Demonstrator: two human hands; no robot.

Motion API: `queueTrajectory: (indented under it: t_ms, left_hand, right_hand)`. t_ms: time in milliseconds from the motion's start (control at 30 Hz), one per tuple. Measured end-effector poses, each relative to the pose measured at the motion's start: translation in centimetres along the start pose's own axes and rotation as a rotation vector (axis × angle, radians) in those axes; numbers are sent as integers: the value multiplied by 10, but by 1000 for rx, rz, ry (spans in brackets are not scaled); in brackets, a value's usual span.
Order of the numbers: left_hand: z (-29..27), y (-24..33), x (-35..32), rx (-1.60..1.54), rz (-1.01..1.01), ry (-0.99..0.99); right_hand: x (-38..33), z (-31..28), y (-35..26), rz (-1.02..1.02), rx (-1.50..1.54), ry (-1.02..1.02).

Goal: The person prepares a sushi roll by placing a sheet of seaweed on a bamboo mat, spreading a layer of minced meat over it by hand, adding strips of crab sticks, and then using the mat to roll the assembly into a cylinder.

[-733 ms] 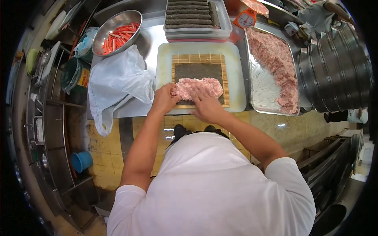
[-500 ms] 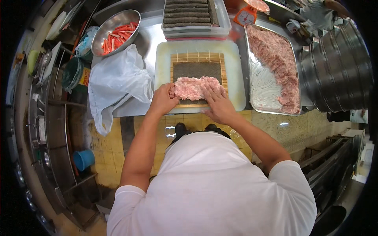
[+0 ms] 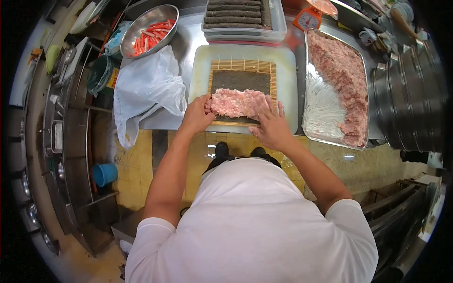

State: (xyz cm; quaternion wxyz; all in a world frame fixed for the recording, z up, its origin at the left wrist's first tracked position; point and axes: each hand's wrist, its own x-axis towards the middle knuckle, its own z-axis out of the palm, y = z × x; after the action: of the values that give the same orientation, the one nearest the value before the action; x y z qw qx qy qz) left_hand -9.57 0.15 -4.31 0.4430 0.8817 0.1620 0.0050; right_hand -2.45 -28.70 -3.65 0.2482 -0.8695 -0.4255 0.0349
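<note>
A thick pink layer of minced meat [image 3: 236, 103] lies across the near part of a dark seaweed sheet [image 3: 240, 81]. Under the sheet is a bamboo rolling mat [image 3: 243, 66], on a white cutting board [image 3: 289, 80]. My left hand [image 3: 197, 114] has its fingers curled together against the left end of the meat, fingertips partly hidden. My right hand [image 3: 272, 125] rests flat on the meat's right end, fingers stretched out and thumb apart toward me.
Right of the board stands a metal tray [image 3: 321, 101] part-filled with minced meat. Behind it is an orange scale [image 3: 307, 19]. A plastic tub [image 3: 281, 33] holds dark rolls at the back. Left are a steel bowl [image 3: 130, 40] of crab sticks [image 3: 153, 35] and a white plastic bag [image 3: 148, 89].
My right hand has shifted right along the meat, its fingers spreading wider. My left hand stays at the left end. The whole view has swung slightly.
</note>
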Motion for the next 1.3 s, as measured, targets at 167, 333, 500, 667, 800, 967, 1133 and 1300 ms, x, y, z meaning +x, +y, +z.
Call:
queueTrajectory:
  t_ms: [167, 333, 500, 667, 800, 967, 1133, 1300]
  left_hand:
    - [2, -10, -10, 17, -29, 13]
    - [2, -9, -5, 59, 78, 102]
    - [-15, -3, 5, -33, -2, 58]
    - [-69, 17, 52, -91, 209, 60]
    - [-141, -13, 124, -103, 250, 214]
    - [-239, -55, 217, 364, 271, 435]
    - [-266, -107, 280, 521, 154, 272]
    - [-264, -149, 316, 899, -62, 98]
  right_hand:
    - [1, 6, 3, -38, -189, -32]
    - [13, 16, -10, -12, -17, -56]
    - [29, 9, -13, -85, -217, -158]
    - [20, 14, -24, 46, -135, -68]
    - [30, 10, -45, 158, -182, -7]
    - [22, 37, -58, 380, -22, 233]
    - [23, 50, -62, 455, -128, 163]
    - [31, 30, -75, 524, -163, 275]
